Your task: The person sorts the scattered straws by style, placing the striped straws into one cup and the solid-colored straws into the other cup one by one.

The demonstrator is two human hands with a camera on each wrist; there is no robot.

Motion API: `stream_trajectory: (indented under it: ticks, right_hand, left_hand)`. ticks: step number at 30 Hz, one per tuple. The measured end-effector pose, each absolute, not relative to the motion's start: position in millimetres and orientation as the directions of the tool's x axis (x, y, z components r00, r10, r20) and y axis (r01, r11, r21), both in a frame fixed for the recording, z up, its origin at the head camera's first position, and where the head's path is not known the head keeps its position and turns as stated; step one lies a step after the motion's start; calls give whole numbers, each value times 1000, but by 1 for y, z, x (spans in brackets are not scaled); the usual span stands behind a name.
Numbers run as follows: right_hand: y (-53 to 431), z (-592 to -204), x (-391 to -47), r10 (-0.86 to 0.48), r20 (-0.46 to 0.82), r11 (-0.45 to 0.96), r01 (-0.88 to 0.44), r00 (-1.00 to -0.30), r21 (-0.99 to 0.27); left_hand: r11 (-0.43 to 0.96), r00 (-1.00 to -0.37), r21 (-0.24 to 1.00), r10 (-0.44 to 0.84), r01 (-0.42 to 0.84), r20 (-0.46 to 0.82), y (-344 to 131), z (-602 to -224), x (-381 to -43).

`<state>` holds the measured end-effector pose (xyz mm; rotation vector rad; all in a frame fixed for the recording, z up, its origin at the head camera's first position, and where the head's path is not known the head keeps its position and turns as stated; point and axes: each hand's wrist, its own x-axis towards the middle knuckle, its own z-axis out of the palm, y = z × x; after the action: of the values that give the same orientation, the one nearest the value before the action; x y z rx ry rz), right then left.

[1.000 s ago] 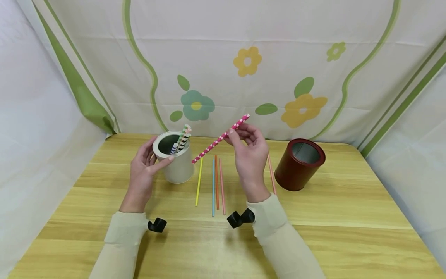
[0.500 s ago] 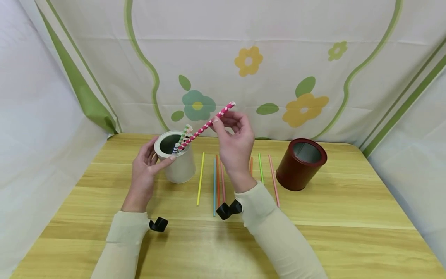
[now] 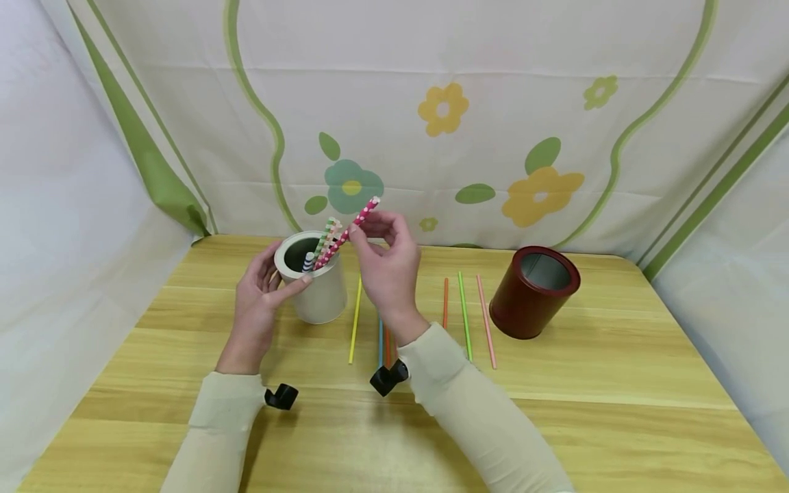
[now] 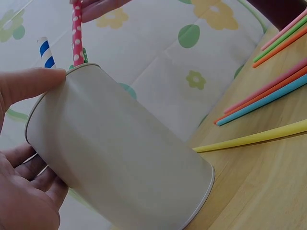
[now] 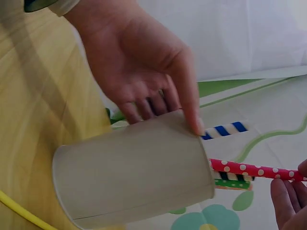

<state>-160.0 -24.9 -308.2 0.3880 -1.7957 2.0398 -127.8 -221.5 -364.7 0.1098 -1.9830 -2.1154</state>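
My left hand holds a white can near its rim, thumb at the front and fingers curled round the far side. Between the thumb and fingers of my right hand is a pink paper straw with white dots, slanting down so its lower end is inside the can's mouth. Other patterned straws stick up from the can: a blue-and-white striped straw, a black-and-white striped one and a green one. Their lower ends are hidden by the can wall.
A dark red can stands open on the right of the wooden table. Thin plain straws lie between the cans: yellow, blue, green, pink and orange. A flowered curtain hangs behind.
My right hand has moved left with the pink dotted straw, and the straw's lower end has gone from beside the white can into its mouth. My left hand keeps its hold.
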Motion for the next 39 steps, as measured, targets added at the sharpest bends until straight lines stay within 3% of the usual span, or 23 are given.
stream_trajectory:
  ticks: [13,39]
  right_hand:
    - [-43,-332,-155,0,404,-22,-404,-915,-915]
    - [-40,-337,-153,-18,373,-15,-373,-928,-928]
  left_hand:
    - [-29,-970,994,-223,109,100,-221,-364,-127]
    - [-35,-970,993,-222,109,99,-222,-363,-127]
